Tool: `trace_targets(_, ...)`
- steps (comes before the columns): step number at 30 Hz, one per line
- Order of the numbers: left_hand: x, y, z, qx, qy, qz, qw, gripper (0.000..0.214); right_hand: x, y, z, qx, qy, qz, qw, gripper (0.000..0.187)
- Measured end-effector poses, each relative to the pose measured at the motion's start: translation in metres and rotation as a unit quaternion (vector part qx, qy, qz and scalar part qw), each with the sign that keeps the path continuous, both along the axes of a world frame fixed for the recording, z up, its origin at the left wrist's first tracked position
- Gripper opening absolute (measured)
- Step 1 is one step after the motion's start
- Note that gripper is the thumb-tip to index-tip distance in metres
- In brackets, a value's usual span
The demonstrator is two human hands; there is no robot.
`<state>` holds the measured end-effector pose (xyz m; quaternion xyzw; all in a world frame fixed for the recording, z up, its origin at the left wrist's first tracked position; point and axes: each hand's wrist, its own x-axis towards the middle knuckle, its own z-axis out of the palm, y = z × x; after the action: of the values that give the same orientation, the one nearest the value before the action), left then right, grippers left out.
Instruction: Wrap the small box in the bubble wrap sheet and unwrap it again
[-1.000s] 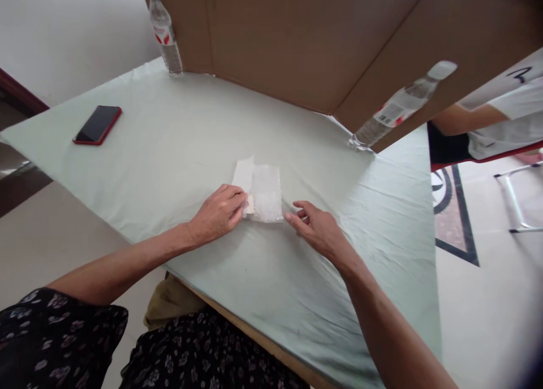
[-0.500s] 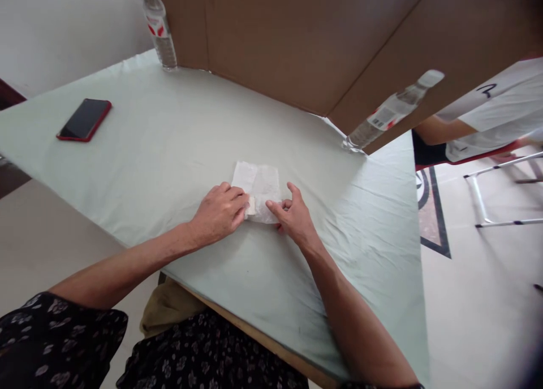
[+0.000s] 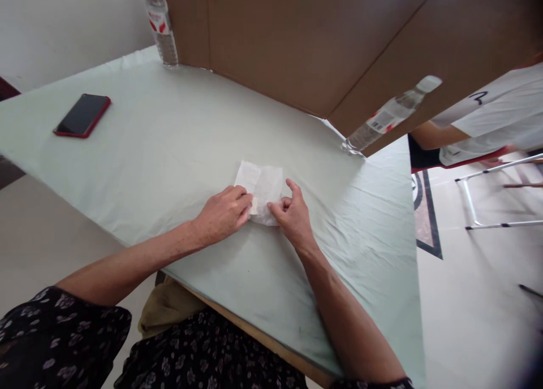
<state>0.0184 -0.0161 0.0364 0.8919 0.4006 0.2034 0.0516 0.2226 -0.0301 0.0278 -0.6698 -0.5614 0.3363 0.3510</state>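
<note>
Head view: a pale green cloth [image 3: 169, 134] is stretching across the middle; clock directions are running from the white wrap [image 3: 270, 178], with twelve pointing to the top edge.
Left hand [image 3: 227, 211]: between eight and nine o'clock, its fingers are closing on the wrap's lower left side.
Right hand [image 3: 294, 219]: between three and four o'clock, it is pinching the lower right edge, thumb on top, while its index finger is pointing up and away.
White wrap: creased and partly see-through, it is lying on the cloth between both hands and touching each.
Cream piece [image 3: 254, 206]: small and pale, it is showing at seven o'clock beside the left fingertips; whether they are gripping it, I cannot tell.
Phone [image 3: 82, 116]: red-edged and dark-screened, it is lying between nine and ten o'clock.
Cardboard [image 3: 271, 44]: brown panels are standing from eleven round to two o'clock.
Bottles: one clear bottle [image 3: 161, 30] is standing at eleven o'clock; another bottle [image 3: 388, 119] is appearing tilted at two.
Co-worker: a white sleeve [image 3: 487, 115] is showing between two and three o'clock.
</note>
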Motion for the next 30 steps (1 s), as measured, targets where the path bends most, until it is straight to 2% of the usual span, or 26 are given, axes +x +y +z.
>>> trace_targets(5, 0.001, 0.0, 0.002, -0.023, 0.012, 0.003, 1.0, 0.017, -0.008, -0.004, 0.006, -0.003, 0.146, -0.004, 0.989, 0.085)
trace_targets(10, 0.003, 0.001, 0.003, -0.045, 0.006, 0.004, 0.999, 0.017, -0.025, -0.002, 0.018, 0.0, 0.182, 0.016, 0.983, 0.085)
trace_targets(16, 0.004, 0.003, -0.004, -0.093, -0.067, 0.007, 0.993, 0.021, -0.039, 0.007, 0.02, 0.014, 0.138, 0.044, 0.989, 0.083)
trace_targets(20, 0.002, 0.004, -0.014, -0.125, -0.163, 0.028, 0.978, 0.054, -0.041, 0.005, 0.019, -0.014, 0.124, 0.087, 0.988, 0.075)
trace_targets(23, -0.001, 0.004, -0.015, -0.188, -0.246, 0.04, 0.95, 0.065, -0.04, -0.001, 0.022, -0.001, 0.064, 0.128, 0.99, 0.06)
trace_targets(27, -0.003, 0.004, -0.01, -0.267, -0.325, 0.077, 0.904, 0.055, -0.039, -0.008, 0.026, 0.034, -0.05, 0.184, 0.981, 0.061)
trace_targets(30, 0.002, 0.003, -0.009, -0.24, -0.321, 0.109, 0.909, 0.038, -0.037, -0.008, 0.029, 0.035, -0.091, 0.207, 0.974, 0.065)
